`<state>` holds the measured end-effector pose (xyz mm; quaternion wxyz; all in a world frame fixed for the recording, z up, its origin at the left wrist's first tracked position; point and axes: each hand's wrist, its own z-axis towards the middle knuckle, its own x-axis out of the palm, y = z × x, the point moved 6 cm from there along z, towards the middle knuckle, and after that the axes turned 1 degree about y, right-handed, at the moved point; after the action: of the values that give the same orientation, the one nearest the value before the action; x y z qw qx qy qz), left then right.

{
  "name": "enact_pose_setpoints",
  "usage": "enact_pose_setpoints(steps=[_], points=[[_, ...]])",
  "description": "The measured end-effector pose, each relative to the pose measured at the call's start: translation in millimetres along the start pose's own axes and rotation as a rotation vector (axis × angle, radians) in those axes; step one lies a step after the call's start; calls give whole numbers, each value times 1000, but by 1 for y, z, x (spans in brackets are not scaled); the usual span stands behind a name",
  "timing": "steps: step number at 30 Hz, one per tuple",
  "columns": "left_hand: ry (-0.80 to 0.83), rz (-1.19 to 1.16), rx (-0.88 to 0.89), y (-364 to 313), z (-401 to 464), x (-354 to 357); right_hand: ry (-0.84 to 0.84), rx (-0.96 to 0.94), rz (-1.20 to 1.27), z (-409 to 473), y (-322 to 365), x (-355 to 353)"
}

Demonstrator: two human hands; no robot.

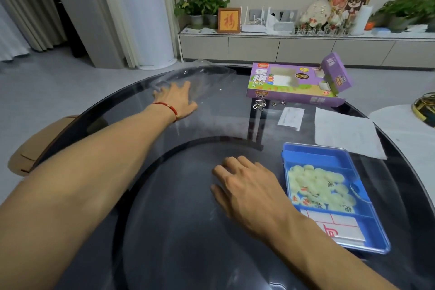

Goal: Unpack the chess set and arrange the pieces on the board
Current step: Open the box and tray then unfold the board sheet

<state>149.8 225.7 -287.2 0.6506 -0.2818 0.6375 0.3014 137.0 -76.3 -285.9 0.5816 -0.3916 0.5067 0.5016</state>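
Note:
A blue plastic case (374, 223) lies at the right of the dark glass table (164, 231). It holds several pale round chess pieces (320, 186) and a folded white board (334, 226) with red print. My right hand (244, 183) rests flat on the glass just left of the case, fingers spread. My left hand (176, 99) reaches far across and lies flat on a clear plastic wrap (207, 80) at the table's far edge. A purple chess box (296, 85) with its end flap open sits at the back right.
A white paper sheet (346, 134) and a small leaflet (290, 117) lie behind the case. Metal wire puzzles (260, 103) sit in front of the box. A low cabinet (306, 47) with plants lines the far wall. A brown seat (30, 146) is at the left.

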Motion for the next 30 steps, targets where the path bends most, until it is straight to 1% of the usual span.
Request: enact_pose_setpoints(steps=[3,6,9,12,15,18,21,23,26,28,30], points=[[-58,38,123,5,11,-4,17,-19,15,7,-3,4],[-174,112,119,15,17,-8,48,-25,54,13,-5,11],[-236,63,108,20,29,-12,89,-10,94,15,-6,16],[-207,100,106,18,49,-8,90,-37,118,16,-7,14],[-157,105,36,18,64,-5,67,-50,100,16,-7,19],[-52,115,-15,21,77,1,79,-32,75,16,-7,19],[48,81,7,20,82,9,113,-48,103,16,-5,18],[59,-32,6,16,74,9,88,-45,74,16,-6,16],[-40,-141,36,11,43,4,75,-23,31,16,-5,13],[-87,-175,104,7,9,6,111,-49,70,16,-3,15],[-123,-179,198,1,-34,11,116,-39,55,18,-6,16]])
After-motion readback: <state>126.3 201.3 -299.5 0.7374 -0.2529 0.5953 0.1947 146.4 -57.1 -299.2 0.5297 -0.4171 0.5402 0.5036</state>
